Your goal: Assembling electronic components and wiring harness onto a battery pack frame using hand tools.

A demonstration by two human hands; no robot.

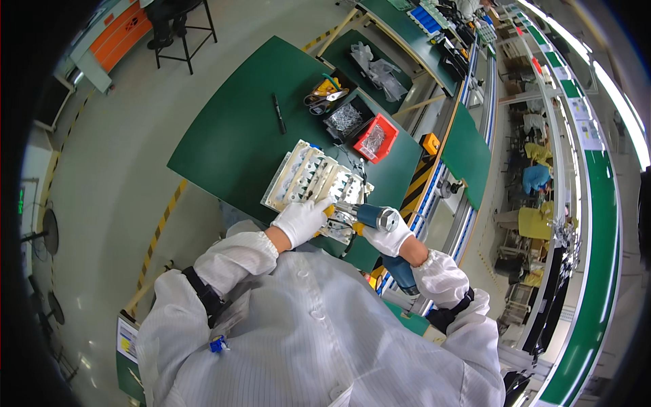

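Note:
My right hand point(390, 237), in a white glove, grips a blue cordless drill point(373, 216). Its silver front end points left, over the near side of a cream-white plastic assembly point(314, 178) with rows of dark openings. The drill's blue base shows below my wrist. At the near-left edge of the assembly rests my left hand point(302, 220), also gloved, with yellow on a fingertip. Its fingers are closed close to the drill's front end; what they pinch is too small to make out. Dark wires lie along the assembly's right side.
Beyond the assembly, a red bin point(376, 139) and a black bin point(346, 119) hold small metal parts. Scissors point(327, 99) sit in a dark box beside them. A black pen point(279, 114) lies on the green table point(230, 129). A conveyor rail point(430, 203) runs along the right.

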